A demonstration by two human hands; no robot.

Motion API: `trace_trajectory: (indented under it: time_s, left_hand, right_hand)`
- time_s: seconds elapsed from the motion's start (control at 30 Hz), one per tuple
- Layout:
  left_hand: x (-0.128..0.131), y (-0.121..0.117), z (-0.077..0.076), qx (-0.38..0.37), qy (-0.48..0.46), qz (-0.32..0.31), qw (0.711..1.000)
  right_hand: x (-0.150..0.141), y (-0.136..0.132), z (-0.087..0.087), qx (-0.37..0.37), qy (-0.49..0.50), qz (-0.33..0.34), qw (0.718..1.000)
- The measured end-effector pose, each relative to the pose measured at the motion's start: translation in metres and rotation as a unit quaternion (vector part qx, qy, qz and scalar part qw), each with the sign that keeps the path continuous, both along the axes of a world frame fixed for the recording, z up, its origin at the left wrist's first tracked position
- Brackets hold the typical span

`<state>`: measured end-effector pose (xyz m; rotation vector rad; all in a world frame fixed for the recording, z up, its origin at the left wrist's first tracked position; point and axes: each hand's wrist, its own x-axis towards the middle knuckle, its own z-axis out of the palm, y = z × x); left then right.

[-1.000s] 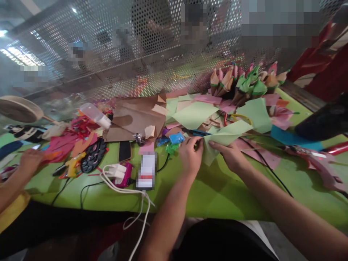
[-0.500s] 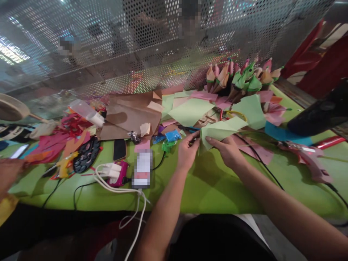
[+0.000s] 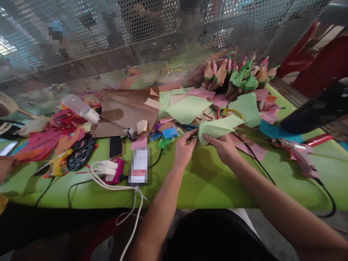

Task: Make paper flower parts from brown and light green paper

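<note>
A folded sheet of light green paper [image 3: 217, 127] is held above the green table, its far right corner pointing up and to the right. My left hand [image 3: 185, 146] pinches the paper's left edge, fingers curled together. From the right, my right hand [image 3: 223, 148] grips the lower edge, thumb on top and the other fingers partly hidden under the sheet. Just behind the paper lie yellow-handled scissors [image 3: 233, 113] and a flat light green sheet [image 3: 189, 108].
Rolled paper cones [image 3: 244, 78] stand at the back right. A pink glue gun [image 3: 301, 156] and a dark bottle [image 3: 312, 108] are at right. To the left lie a phone [image 3: 139, 166], a pink power adapter [image 3: 115, 170], a yellow glue gun [image 3: 61, 163] and brown paper [image 3: 127, 108].
The view has shifted slightly, so most things appear a little further left. Both hands keep hold of the green paper, whose left part now looks more tilted over.
</note>
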<state>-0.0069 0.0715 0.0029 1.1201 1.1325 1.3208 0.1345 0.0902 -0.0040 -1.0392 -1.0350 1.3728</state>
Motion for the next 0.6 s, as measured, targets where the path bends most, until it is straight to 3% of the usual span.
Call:
trace_trajectory:
  time_s: [0.6]
  left_hand:
    - [0.0009, 0.0010, -0.0068, -0.015, -0.037, -0.016, 0.999]
  right_hand:
    - [0.0000, -0.0026, 0.0040, -0.004, -0.004, -0.010, 1.000]
